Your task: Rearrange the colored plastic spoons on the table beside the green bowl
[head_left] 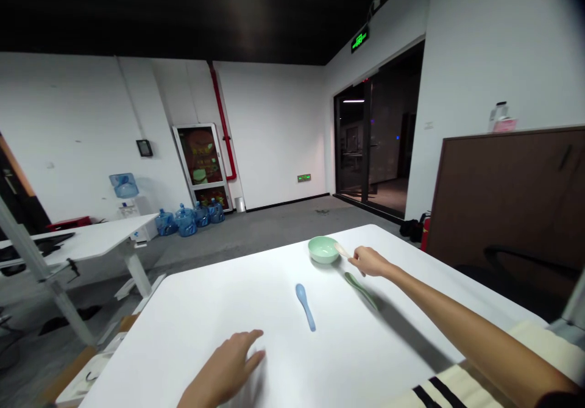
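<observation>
My right hand (371,261) is closed around the handle of a pale, cream-coloured spoon (342,250). The head of that spoon is at the right rim of a light green bowl (323,250); whether it touches the bowl I cannot tell. Just below my right hand, a green spoon (360,289) lies on the white table (205,298). A blue spoon (305,307) rests nearer the middle, its handle pointing toward me. My left hand (231,362) hovers over the near left part of the table, thumb and fingers apart, holding nothing. The blue spoon is the nearest thing to it.
A brown cabinet (507,194) stands to the right of the table. Another white table (105,237) is at the left, with several blue water bottles (186,220) on the floor beyond it. Glass doors (379,133) are at the back right.
</observation>
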{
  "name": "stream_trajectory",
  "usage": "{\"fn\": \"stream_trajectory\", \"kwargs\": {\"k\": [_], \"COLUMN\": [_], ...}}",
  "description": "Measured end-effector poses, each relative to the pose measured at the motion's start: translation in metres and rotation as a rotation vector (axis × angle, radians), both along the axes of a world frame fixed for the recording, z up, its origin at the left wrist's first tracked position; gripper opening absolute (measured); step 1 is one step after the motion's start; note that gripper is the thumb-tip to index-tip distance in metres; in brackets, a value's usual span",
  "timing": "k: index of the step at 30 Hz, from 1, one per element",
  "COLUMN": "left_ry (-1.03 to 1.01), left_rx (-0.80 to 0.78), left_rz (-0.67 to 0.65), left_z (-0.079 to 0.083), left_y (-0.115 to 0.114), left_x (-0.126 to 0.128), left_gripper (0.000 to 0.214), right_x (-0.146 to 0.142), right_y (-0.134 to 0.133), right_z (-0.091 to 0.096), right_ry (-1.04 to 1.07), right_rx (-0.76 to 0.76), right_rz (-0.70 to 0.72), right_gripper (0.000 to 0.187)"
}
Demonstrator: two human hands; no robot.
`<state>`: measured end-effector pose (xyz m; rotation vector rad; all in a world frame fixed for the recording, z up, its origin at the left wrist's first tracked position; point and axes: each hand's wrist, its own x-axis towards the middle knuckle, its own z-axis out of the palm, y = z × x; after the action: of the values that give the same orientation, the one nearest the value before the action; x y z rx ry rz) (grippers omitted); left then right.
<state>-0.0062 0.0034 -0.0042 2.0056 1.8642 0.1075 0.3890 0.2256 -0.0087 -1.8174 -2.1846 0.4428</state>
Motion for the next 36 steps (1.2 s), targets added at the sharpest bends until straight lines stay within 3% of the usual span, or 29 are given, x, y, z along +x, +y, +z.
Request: {"fn": "stream_trajectory", "kwargs": {"k": [8,18,25,36], "left_ry": [0.021,-0.014,0.000,-0.013], "left_rx": [0.010,0.030,0.034,0.037], "left_rz": [-0.018,-0.006,-0.004,0.003], "left_z": [0.001,-0.013,-0.010,-0.013], "left_y": [-0.003,0.001,0.001,0.003], "left_x": [0.003,-0.006,-0.004,-0.006], "left_gripper": [0.056,0.057,0.056,0.057], "right_x": [0.028,0.038,0.038,0.034], "right_y": [-0.016,-0.012,-0.011,-0.015], "right_z": [-0.040,-0.067,-0.072,-0.062], "right_ry": [-0.162,-0.218,-0.247,-0.252], "right_rx": [-0.059,-0.142,-0.156,-0.130], "right_rz": [-0.128,-0.142,-0.147,-0.157], "right_gripper": [0.026,0.029,0.036,0.038]}}
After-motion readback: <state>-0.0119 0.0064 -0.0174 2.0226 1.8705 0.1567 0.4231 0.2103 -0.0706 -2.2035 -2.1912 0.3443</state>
